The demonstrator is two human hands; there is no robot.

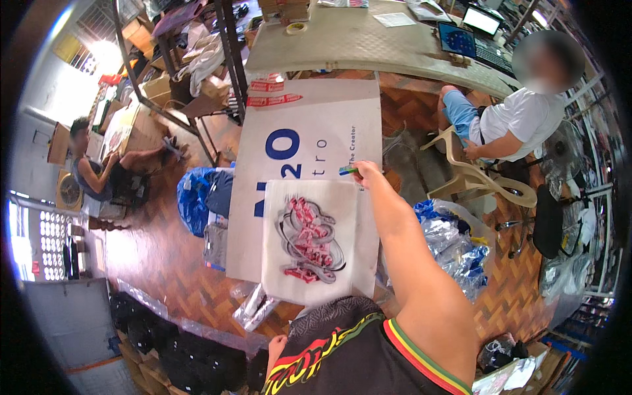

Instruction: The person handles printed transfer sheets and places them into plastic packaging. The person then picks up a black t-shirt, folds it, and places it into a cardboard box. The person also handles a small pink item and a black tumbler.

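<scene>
My right hand (pixel 366 173) is closed around a small blue-and-green object (pixel 348 171), too small to name surely. It hovers over or rests near a large white printed board (pixel 252 143) that bears big blue lettering. On the board's near end lies a flat white rectangular piece (pixel 340 197), fabric or sheet, with a pink, grey and black graphic (pixel 311 237). My left hand (pixel 278 344) hangs low beside my dark shirt, partly hidden by it. Its fingers look curled, and I cannot see whether it holds anything.
Clear plastic packs (pixel 456 247) sit right of the board. Blue plastic (pixel 195 197) and folded dark garments (pixel 220 192) lie left. A seated person (pixel 523 123) is by a plastic chair (pixel 459 168); another person (pixel 94 168) sits far left. Black goods (pixel 197 355) line the near left.
</scene>
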